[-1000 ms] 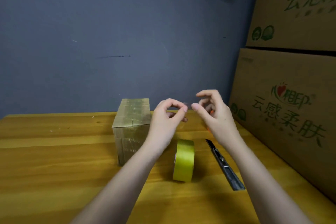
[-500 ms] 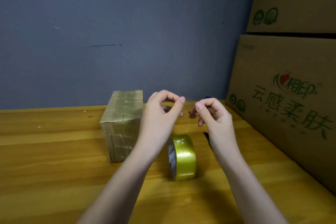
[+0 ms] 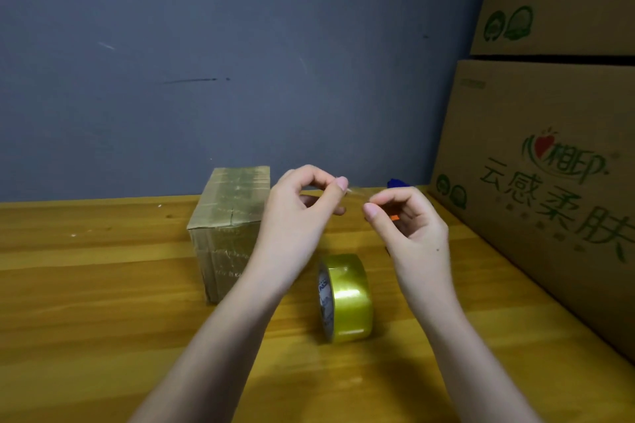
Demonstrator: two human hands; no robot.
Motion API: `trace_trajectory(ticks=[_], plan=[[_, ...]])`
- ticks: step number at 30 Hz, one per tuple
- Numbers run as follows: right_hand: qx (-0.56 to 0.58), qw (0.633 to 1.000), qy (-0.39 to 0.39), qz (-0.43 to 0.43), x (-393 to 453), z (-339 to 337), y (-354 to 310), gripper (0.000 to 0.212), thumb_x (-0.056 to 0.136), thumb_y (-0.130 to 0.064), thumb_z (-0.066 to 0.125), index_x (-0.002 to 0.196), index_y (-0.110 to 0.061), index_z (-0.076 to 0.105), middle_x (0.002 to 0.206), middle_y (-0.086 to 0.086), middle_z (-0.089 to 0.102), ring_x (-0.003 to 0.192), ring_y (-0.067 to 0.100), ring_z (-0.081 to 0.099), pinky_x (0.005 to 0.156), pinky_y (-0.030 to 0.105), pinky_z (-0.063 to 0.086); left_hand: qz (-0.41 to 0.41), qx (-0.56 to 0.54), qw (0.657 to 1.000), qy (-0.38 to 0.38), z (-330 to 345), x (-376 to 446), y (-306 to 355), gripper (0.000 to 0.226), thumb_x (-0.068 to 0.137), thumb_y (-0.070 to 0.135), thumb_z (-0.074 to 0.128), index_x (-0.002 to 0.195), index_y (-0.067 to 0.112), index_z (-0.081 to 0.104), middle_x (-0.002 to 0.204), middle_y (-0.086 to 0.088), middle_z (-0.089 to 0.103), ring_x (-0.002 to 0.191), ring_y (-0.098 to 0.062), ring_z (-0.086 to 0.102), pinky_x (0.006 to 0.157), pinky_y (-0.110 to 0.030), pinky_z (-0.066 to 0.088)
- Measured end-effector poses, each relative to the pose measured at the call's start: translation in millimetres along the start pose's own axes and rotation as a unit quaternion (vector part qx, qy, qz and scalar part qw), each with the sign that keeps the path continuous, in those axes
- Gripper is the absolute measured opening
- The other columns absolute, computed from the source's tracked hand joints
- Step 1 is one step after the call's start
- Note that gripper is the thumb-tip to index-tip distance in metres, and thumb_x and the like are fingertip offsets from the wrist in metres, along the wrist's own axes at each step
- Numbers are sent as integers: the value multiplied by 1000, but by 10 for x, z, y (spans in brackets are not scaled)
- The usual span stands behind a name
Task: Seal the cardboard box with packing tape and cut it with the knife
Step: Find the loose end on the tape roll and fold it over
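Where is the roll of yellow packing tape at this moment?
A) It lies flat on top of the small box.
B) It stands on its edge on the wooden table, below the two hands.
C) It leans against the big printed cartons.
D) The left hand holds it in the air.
B: the roll of packing tape stands on edge on the wooden table, while the left hand and right hand pinch a small clear tape strip above it.

one head-worn wide-angle view, facing forward and down

it looks from above the near edge of the yellow wooden desk (image 3: 86, 302) toward the grey-blue wall (image 3: 240, 62) behind it. both bare hands sit close at centre frame, forearms entering from the bottom edge. stacked printed brown cardboard cartons (image 3: 549, 148) fill the right side.
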State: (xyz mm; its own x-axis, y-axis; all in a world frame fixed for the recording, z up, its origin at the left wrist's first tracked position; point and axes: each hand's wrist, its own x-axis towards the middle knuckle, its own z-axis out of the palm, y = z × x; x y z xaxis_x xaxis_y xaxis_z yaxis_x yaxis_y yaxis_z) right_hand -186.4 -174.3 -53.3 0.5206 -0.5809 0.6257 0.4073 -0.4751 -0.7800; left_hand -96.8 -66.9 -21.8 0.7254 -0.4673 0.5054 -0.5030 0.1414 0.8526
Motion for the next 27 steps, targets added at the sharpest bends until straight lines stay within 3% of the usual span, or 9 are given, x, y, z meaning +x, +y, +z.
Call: trace_trajectory(ticks=[5, 9, 13, 16, 19, 22, 24, 27], plan=[[1, 1000, 5, -1, -29, -3, -19, 7, 83, -12, 68, 90, -13, 66, 84, -6, 67, 82, 6, 63, 72, 20, 51, -1, -33, 999, 10, 45, -17, -6, 16, 86, 26, 65, 71, 23, 63, 105, -14, 61, 61, -7, 68, 65, -10, 47], [77, 997, 21, 5, -35, 3, -39, 34, 80, -4, 68, 109, -12, 52, 80, 5, 70, 80, 14, 65, 74, 19, 50, 15, -33, 999, 40, 52, -9, -29, 19, 84, 19, 68, 66, 24, 64, 105, -5, 56, 55, -13, 67, 65, -22, 53], [62, 998, 17, -25, -52, 9, -55, 28, 80, -2, 68, 100, -9, 50, 83, 6, 67, 81, 20, 64, 73, 28, 50, -1, -21, 999, 49, 66, -2, -44, 21, 84, 18, 67, 64, 17, 63, 105, -5, 56, 55, -14, 67, 66, -26, 53], [34, 999, -2, -42, -57, 14, -59, 18, 81, -1, 67, 94, -7, 56, 84, 1, 65, 81, 13, 63, 71, 23, 51, -28, -3, 999, 30, 44, 18, -48, 23, 84, 24, 64, 64, 12, 63, 105, -10, 59, 64, -6, 66, 72, -20, 48], [28, 998, -8, -47, -54, 8, -53, 11, 83, -2, 65, 89, -10, 59, 85, -1, 64, 84, 13, 63, 73, 23, 51, -24, 70, 997, 24, 13, 23, -65, 28, 81, 35, 62, 66, 12, 65, 99, -2, 60, 88, -3, 59, 81, -18, 44], [-17, 997, -24, -74, -66, 1, -37, 16, 87, -4, 60, 86, -19, 63, 87, -6, 64, 87, 14, 63, 75, 23, 50, -16, 116, 993, 25, 0, 9, -60, 26, 85, 32, 60, 66, 15, 63, 96, 0, 60, 90, -6, 57, 81, -19, 42], [-46, 994, -25, -95, -79, 4, -42, 21, 88, -6, 59, 88, -26, 64, 89, -7, 64, 89, 14, 62, 75, 20, 49, -48, 75, 996, 9, -4, 13, -36, 29, 87, 31, 58, 62, 18, 60, 89, -3, 66, 86, -9, 63, 86, -32, 46], [-59, 993, -15, -103, -95, 12, -65, 21, 87, -8, 62, 91, -29, 65, 91, -9, 65, 91, 13, 62, 74, 17, 49, -103, -27, 994, -24, 6, -3, 35, 30, 91, 28, 54, 62, 21, 53, 75, 2, 66, 69, -10, 70, 82, -34, 47]])
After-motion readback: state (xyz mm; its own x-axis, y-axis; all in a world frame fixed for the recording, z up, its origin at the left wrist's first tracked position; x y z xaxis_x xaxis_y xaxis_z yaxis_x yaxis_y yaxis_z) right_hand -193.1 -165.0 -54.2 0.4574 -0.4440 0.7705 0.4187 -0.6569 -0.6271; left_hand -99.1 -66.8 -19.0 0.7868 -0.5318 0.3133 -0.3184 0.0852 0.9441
